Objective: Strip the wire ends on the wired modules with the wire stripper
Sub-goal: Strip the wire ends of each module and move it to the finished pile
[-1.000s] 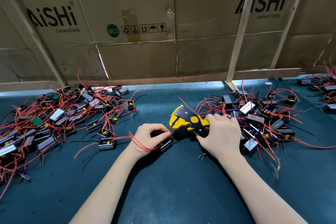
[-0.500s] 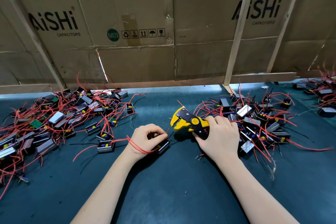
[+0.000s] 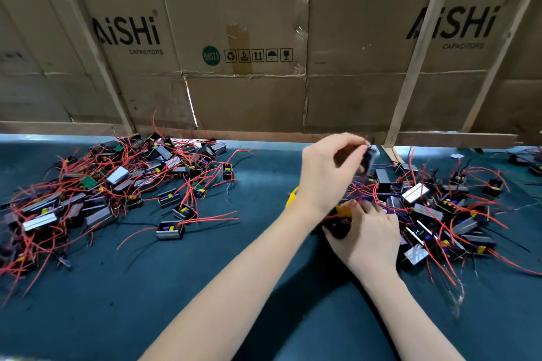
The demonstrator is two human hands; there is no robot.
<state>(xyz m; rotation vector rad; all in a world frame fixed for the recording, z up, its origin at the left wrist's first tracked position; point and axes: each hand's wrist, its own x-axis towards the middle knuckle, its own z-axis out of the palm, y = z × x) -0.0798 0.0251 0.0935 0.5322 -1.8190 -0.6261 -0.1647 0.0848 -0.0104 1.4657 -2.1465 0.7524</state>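
Left hand (image 3: 325, 173): raised above the right pile (image 3: 434, 208) at about 1 o'clock from the right hand; fingertips pinch a small dark module (image 3: 369, 157), blurred, its wires trailing down; judged to be dropping or lifting a piece at that pile.
Right hand (image 3: 369, 231): low on the green mat (image 3: 234, 302); fingers curl round the wire stripper (image 3: 340, 220), kept ready in the working hand.
Wire stripper: mostly hidden; a yellow edge shows at 9 o'clock of the left wrist; whether its jaws are parted cannot be told.
Left pile (image 3: 102, 190): modules with red wires, well apart at 9 o'clock; which pile is stripped cannot be told.
Backdrop: cardboard wall (image 3: 264, 67) at 12 o'clock.
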